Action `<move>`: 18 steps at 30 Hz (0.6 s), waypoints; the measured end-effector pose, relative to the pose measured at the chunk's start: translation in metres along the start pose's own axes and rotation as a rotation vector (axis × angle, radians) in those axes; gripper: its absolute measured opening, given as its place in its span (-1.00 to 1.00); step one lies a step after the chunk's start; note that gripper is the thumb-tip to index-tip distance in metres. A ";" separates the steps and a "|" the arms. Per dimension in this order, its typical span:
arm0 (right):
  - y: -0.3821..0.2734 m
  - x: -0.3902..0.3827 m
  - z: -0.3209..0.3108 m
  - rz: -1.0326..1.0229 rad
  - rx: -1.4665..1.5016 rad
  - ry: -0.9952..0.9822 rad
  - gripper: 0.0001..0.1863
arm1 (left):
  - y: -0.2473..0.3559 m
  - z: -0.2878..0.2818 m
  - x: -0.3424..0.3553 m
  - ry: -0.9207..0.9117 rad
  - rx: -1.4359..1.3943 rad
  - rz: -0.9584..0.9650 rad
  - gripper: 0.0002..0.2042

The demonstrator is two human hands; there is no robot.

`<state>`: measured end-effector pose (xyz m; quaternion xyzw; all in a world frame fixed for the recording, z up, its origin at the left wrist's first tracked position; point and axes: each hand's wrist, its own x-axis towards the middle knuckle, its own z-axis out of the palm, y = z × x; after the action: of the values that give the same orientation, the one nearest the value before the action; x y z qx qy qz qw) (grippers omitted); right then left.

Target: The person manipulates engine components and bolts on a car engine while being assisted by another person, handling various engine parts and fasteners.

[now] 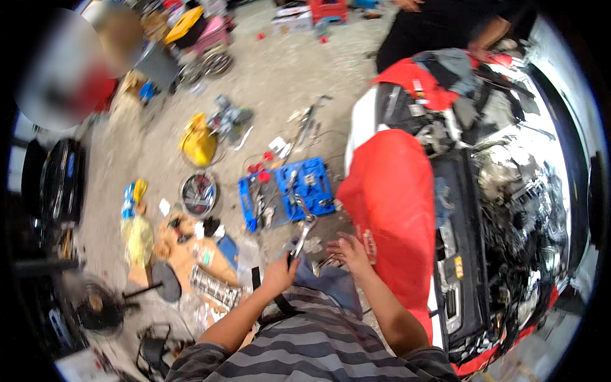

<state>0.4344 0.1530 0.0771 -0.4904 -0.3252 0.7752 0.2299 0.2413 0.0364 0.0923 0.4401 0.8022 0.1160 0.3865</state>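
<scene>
My left hand (279, 272) is closed around the dark handle end of a silver wrench (301, 239), whose round head points away from me. Fingers apart, my right hand (349, 249) holds nothing and hovers beside the red fender cover (398, 197) draped over the car's side. Beyond the wrench lies an open blue tool case (312, 186) on the floor, with sockets and metal tools in it. Motion blurs the fine details of the tools.
The opened engine bay (515, 210) is on my right. A person in black (439, 28) leans at its far end. On the floor to the left are a round tray of small parts (198, 194), a yellow bag (198, 141), cardboard with a metal engine part (214, 286), and a fan (98, 305).
</scene>
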 end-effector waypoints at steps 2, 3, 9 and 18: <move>0.053 0.012 -0.005 0.124 -0.056 -0.010 -0.58 | -0.058 0.005 0.013 0.058 -0.042 -0.168 -0.59; 0.080 0.019 -0.012 0.207 -0.104 0.014 -0.57 | -0.089 0.011 0.022 0.060 -0.056 -0.193 -0.59; 0.252 0.088 -0.011 0.507 -0.143 0.103 -0.72 | -0.294 0.080 0.115 0.116 -0.051 -0.522 -0.58; 0.515 0.397 0.060 0.319 -0.882 -0.075 -0.72 | -0.559 0.213 0.375 0.344 -0.027 -0.708 -0.62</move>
<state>0.1963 0.0531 -0.5227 -0.5565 -0.5522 0.6061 -0.1342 -0.0670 -0.0254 -0.5399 0.1052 0.9558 0.0581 0.2684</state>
